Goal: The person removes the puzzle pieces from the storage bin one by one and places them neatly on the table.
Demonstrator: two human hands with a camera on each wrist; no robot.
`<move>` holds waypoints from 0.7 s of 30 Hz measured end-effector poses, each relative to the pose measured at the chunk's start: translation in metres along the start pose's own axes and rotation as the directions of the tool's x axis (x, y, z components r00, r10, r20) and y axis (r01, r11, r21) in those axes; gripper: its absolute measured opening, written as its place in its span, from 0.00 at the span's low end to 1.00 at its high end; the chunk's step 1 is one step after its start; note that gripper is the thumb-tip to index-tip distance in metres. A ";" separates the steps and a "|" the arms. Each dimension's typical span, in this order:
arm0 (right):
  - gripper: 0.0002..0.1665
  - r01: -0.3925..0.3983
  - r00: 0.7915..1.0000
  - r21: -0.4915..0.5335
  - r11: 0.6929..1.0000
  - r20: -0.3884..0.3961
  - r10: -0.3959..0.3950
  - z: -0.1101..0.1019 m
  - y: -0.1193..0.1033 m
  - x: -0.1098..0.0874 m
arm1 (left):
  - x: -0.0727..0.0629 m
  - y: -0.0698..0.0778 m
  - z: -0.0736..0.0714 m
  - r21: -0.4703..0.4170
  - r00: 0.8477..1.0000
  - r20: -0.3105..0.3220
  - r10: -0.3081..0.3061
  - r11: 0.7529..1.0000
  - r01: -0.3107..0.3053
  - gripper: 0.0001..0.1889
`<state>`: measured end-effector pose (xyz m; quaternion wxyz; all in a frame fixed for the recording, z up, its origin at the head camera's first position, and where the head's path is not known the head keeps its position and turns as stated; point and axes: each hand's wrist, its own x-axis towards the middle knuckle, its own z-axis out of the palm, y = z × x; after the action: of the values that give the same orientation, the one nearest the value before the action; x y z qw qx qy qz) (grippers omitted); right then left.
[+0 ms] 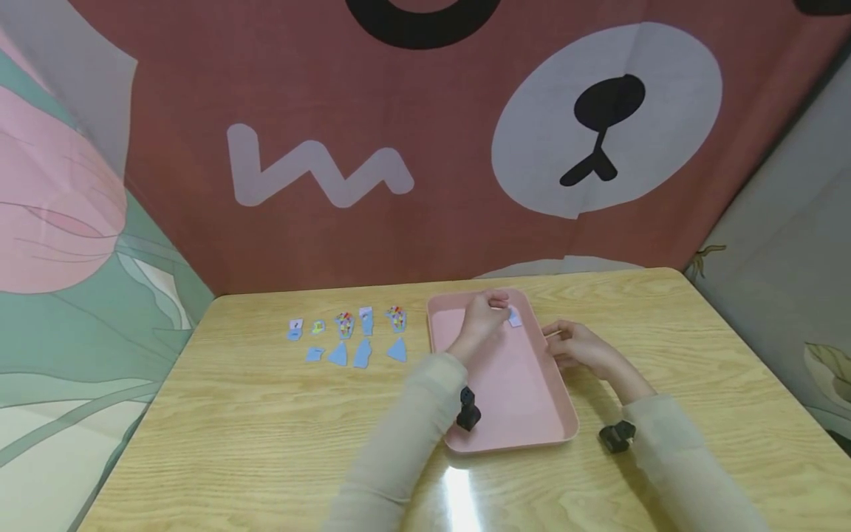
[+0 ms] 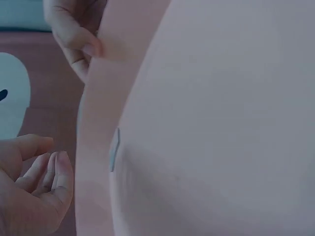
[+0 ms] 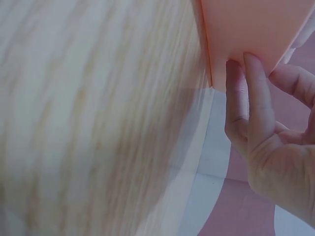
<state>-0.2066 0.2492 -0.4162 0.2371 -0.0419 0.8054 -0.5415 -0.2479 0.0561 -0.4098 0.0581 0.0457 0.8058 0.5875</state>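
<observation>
A pink tray (image 1: pixel 512 410) lies on the table, holding one small pale-blue piece (image 1: pixel 515 318) near its far right corner. My left hand (image 1: pixel 482 319) is over the tray's far end, just left of that piece. In the left wrist view the piece (image 2: pixel 114 150) lies against the tray's side wall, while the left hand (image 2: pixel 34 189) has loosely bent fingers with nothing between them. My right hand (image 1: pixel 578 346) grips the tray's right edge. Two of its fingertips press the outer wall in the right wrist view, and another digit (image 3: pixel 293 78) meets the rim.
Left of the tray, several small flat blue pieces (image 1: pixel 362 353) form two rows, some with colourful printed bits (image 1: pixel 344 324). The wooden table (image 1: pixel 266 443) ends at a hanging cloth (image 1: pixel 332 244) with a cartoon print. Dark wrist cameras (image 1: pixel 468 408) sit on both sleeves.
</observation>
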 end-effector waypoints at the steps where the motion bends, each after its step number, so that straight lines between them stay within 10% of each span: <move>1: 0.31 0.001 1.000 0.002 1.000 0.002 -0.001 0.000 0.000 0.000 | 0.001 -0.002 0.002 0.003 1.000 -0.004 0.009 1.000 -0.009 0.16; 21: 0.31 0.017 0.999 0.007 1.000 0.049 -0.018 0.003 -0.004 -0.002 | 0.002 -0.021 0.014 0.078 0.999 -0.048 0.016 0.997 -0.012 0.17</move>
<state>-0.2044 0.2452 -0.4132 0.2521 -0.0613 0.7971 -0.5452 -0.2481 0.0634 -0.4340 0.0324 0.0391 0.8290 0.5570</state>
